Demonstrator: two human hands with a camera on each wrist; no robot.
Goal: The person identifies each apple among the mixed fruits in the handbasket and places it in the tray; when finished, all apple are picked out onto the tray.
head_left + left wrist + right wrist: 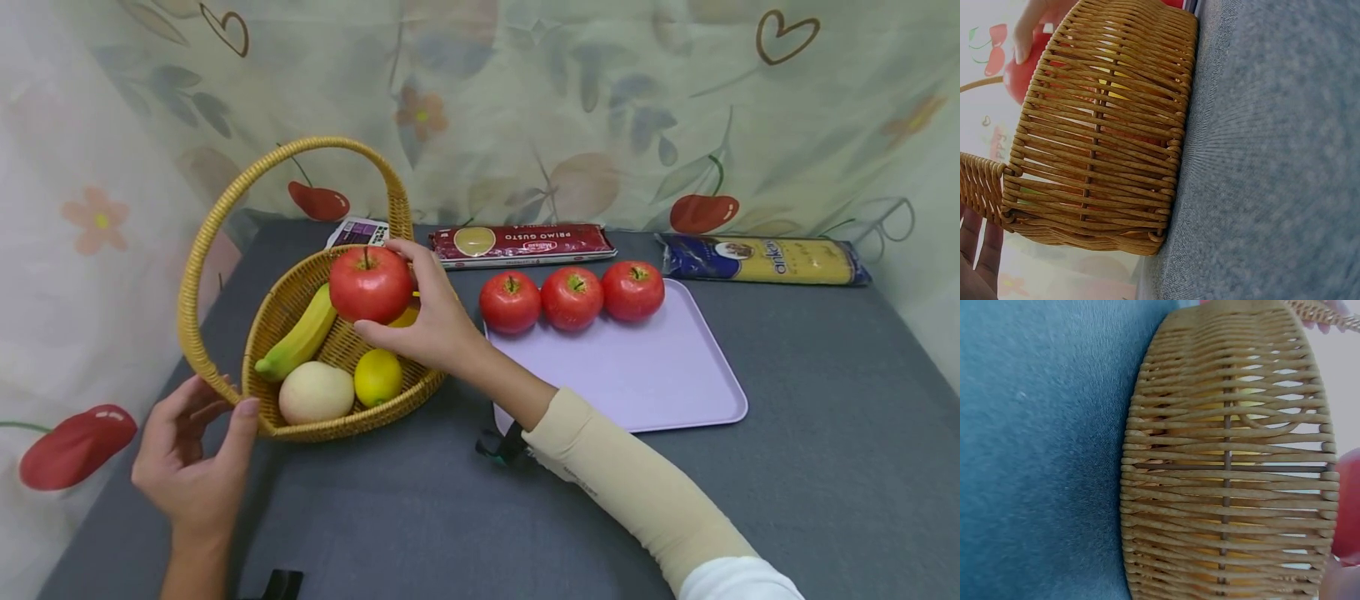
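My right hand point(431, 312) grips a red apple point(370, 283) between thumb and fingers over the wicker basket point(360, 427). In the right wrist view the apple point(1349, 509) shows at the right edge, beside the basket's woven wall point(1229, 487). My left hand point(197, 454) holds the near left base of the basket's handle point(197, 321), thumb in front and fingers behind. Inside the basket lie a banana point(300, 337), a pale peach point(317, 392) and a lemon point(378, 377). Another yellow-orange fruit point(406, 317) is partly hidden by my right hand.
Three red apples point(572, 298) sit in a row along the back of a lilac tray point(622, 392) to the right. Behind stand a red pasta packet point(525, 245) and a blue and yellow packet point(765, 259). A floral curtain point(525, 108) hangs behind the grey table point(450, 517).
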